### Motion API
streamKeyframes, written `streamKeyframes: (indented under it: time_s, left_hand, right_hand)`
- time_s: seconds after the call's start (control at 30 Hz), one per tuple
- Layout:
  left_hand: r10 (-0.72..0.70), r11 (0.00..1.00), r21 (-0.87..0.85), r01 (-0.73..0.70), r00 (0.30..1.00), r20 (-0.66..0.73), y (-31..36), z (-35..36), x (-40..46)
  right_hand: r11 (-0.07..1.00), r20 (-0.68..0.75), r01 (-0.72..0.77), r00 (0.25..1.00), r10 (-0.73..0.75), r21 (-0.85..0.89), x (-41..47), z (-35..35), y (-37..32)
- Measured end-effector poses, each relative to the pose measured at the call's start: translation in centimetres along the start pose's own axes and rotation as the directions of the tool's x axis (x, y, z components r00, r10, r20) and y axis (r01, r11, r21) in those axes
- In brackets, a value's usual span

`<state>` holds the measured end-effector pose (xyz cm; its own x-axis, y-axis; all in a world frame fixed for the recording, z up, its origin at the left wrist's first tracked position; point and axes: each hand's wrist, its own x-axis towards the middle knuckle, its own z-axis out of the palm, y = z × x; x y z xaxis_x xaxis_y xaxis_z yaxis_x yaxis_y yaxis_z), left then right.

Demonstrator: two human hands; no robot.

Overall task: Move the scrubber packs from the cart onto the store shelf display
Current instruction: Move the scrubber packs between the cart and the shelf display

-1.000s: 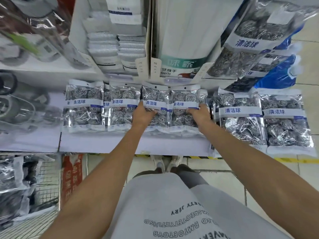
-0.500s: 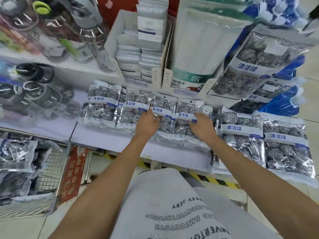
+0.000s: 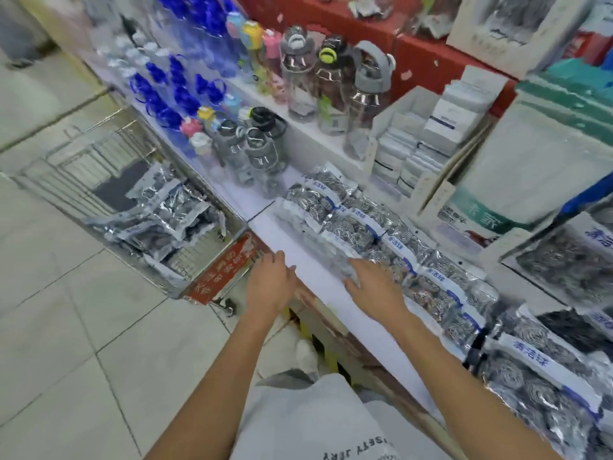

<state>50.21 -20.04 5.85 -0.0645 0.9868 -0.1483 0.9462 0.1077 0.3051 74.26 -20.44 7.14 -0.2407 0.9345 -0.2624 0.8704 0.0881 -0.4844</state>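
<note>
Along the front of the white shelf [image 3: 308, 257] a row of scrubber packs [image 3: 374, 227] lies flat, running from the water bottles [image 3: 262, 151] toward the right. More scrubber packs sit heaped in the wire cart [image 3: 146, 207], parked just left of the shelf. Both hands are empty with fingers straight: the left hand [image 3: 270, 283] hangs over the shelf's front edge near the cart's red handle [image 3: 225, 270], and the right hand [image 3: 374, 283] seems to touch the nearest pack, though blur hides the contact.
</note>
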Motion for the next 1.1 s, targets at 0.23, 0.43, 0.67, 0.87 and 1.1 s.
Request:
streamKeyframes:
  time_s: [0.23, 0.43, 0.67, 0.87, 1.1]
  left_hand:
    - [-0.326, 0.943, -0.116, 0.31, 0.934, -0.149, -9.8, -3.1, -5.4]
    - [-0.535, 0.837, -0.232, 0.496, 0.831, -0.152, -16.8, -4.3, -6.3]
    - [-0.611, 0.77, -0.321, 0.551, 0.782, -0.124, -24.7, -6.4, -3.6]
    - [-0.642, 0.738, -0.344, 0.581, 0.761, -0.09, -29.9, -8.2, 0.9]
    - [-0.697, 0.664, -0.353, 0.659, 0.717, 0.027, -35.3, -8.3, 8.9]
  right_hand:
    - [0.966, 0.098, 0.257, 0.963, -0.252, -0.041, 4.4, 2.6, -8.8]
    - [0.935, 0.154, 0.35, 0.928, -0.339, -0.049, 9.8, 5.2, -17.2]
    - [0.933, 0.255, 0.359, 0.904, -0.342, -0.021, 16.7, 10.3, -24.5]
    - [0.946, 0.332, 0.321, 0.898, -0.29, -0.041, 20.7, 12.7, -29.1]
    - [0.939, 0.429, 0.343, 0.854, -0.294, -0.039, 30.7, 15.3, -33.2]
